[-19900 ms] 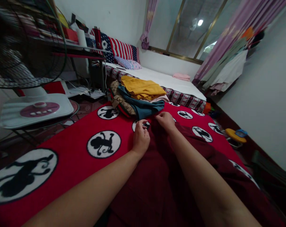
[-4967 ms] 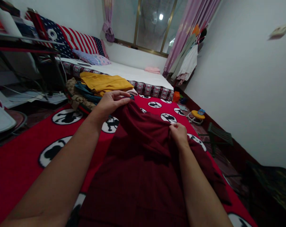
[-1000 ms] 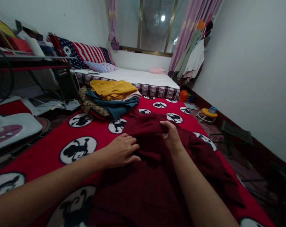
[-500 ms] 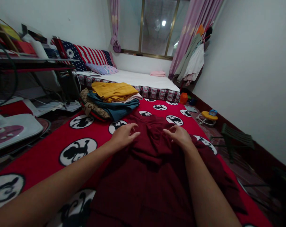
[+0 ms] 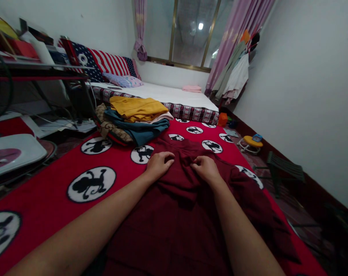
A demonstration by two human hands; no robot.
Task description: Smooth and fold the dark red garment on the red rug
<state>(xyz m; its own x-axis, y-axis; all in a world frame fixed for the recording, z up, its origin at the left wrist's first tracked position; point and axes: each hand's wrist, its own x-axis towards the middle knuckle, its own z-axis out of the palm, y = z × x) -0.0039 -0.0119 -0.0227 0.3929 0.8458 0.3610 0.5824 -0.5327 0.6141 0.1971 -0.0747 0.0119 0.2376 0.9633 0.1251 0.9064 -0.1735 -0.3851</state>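
Note:
A dark maroon garment [image 5: 176, 218] lies spread in front of me on a red blanket [image 5: 55, 161] printed with black monkeys in white circles. My left hand [image 5: 159, 164] rests on the garment's far left part with its fingers curled into the cloth. My right hand [image 5: 205, 169] is a little to the right, its fingers bent and pinching a fold near the garment's top. The two hands are close together, with a ridge of bunched cloth between them. Both forearms stretch over the garment.
A pile of folded clothes [image 5: 136, 117], yellow on top of teal, sits just beyond the garment. A fan base [image 5: 9, 151] stands at left below a cluttered desk [image 5: 41, 69]. A bed [image 5: 168, 94] lies behind; a green stool [image 5: 283, 165] and a yellow toy [image 5: 250, 141] are at right.
Half a second ago both hands lay flat with fingers stretched on the garment. Now the fingers have curled into the cloth and the hands have drawn closer together.

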